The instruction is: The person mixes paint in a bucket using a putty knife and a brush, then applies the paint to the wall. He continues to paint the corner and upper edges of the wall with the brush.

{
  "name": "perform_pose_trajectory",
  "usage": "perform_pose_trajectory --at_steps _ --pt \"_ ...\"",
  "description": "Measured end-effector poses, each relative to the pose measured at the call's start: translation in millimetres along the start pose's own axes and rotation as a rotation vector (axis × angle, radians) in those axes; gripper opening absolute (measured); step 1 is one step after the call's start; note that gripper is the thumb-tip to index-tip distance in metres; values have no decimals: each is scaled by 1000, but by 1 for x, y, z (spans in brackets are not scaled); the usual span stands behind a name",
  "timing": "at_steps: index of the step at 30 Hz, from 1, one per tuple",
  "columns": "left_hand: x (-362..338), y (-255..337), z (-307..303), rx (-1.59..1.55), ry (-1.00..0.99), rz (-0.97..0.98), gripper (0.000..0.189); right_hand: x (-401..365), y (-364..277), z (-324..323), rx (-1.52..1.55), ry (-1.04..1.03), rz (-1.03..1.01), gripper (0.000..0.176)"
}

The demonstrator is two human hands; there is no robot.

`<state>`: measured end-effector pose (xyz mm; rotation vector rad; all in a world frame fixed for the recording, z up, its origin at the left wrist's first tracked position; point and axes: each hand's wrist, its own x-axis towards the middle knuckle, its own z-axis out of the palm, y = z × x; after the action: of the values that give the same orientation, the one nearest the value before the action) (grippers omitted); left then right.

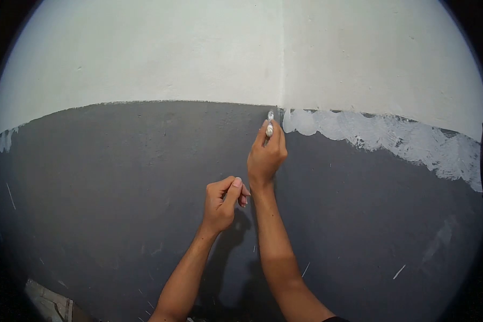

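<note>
Brush (270, 129) pinched in right hand (266, 158), grip closed, near wall corner (282, 80). Left hand (221, 203) loosely curled, contents unclear. Light, steady strokes suit the grey-white edge (198, 101).

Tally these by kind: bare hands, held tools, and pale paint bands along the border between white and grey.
Hands: 2 (left hand, right hand)
Held tool: 1
Pale paint bands: 2 (left band, right band)
Total: 5
</note>
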<state>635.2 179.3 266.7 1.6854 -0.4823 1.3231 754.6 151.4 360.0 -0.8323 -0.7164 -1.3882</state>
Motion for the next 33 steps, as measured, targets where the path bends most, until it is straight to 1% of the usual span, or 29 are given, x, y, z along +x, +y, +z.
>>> perform_pose_trajectory --at_steps 2,5,8,11,14,20,23,26,27,33 --pt "0 0 0 -14 0 2 41 0 0 -10 -20 1 25 20" --pt "-1 0 2 -27 -3 -25 41 1 9 -15 -42 -6 9 20" --pt "-1 -1 5 -28 -12 -28 41 4 10 -14 0 -103 94 24" --pt "0 1 5 -29 -24 -38 41 6 12 -6 -29 -82 69 24" --pt "0 -1 5 -21 -28 -22 41 10 22 6 -65 27 -66 20" --pt "-1 0 3 -7 -6 -25 41 7 23 13 -60 -17 -47 20" --pt "-2 3 4 2 -12 -24 41 5 9 -5 39 -17 56 21" --pt "-2 1 4 -6 -20 -27 41 0 20 -18 -45 -71 92 24" --pt "-2 1 6 -7 -19 -26 41 2 22 -20 -16 -76 115 24" --pt "-1 0 13 -15 -21 -33 41 7 25 -17 39 -114 94 22"
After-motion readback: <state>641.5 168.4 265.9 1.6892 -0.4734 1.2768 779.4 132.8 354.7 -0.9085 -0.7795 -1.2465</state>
